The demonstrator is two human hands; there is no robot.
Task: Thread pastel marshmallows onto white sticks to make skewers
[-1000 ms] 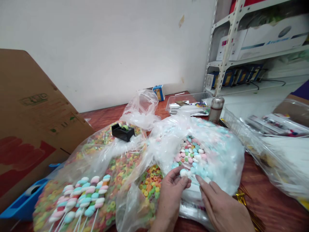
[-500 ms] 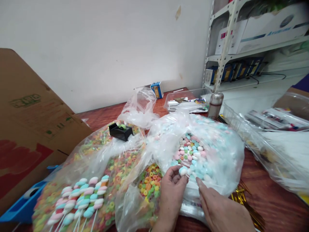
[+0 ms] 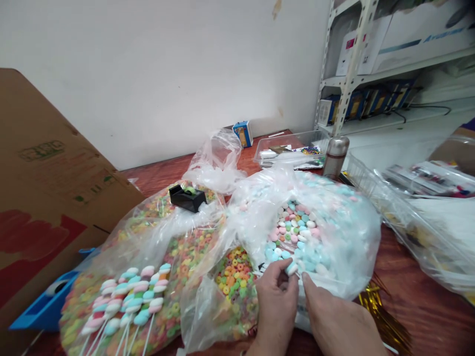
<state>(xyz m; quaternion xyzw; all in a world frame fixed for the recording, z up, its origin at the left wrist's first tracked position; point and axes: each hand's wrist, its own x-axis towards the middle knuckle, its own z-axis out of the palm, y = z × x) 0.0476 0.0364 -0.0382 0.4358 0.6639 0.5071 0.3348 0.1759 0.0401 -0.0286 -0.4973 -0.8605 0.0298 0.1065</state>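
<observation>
My left hand [image 3: 276,301] pinches a small blue-and-white marshmallow [image 3: 291,268] between thumb and fingers. Just to its right, my right hand [image 3: 336,316] is closed with its fingertips close to the marshmallow; the end of a thin white stick [image 3: 390,349] shows beneath it, the rest mostly hidden by the hand. Both hands are over the front of an open clear bag [image 3: 345,232] full of pink, blue and white marshmallows [image 3: 297,225]. To the left, several finished-looking marshmallow skewers [image 3: 129,299] on white sticks lie on a bag of colourful ring-shaped pieces [image 3: 196,247].
A black tape dispenser [image 3: 187,198] sits on the ring bag. Left are a blue dispenser [image 3: 44,306] and a cardboard box [image 3: 48,198]. Clear plastic trays [image 3: 401,232], a metal flask [image 3: 335,157] and gold twist ties [image 3: 382,316] are on the right, with a shelf [image 3: 349,89] behind.
The left hand has turned the marshmallow so its striped side shows, and the right fingertips stay close to it. The view has shifted slightly.
</observation>
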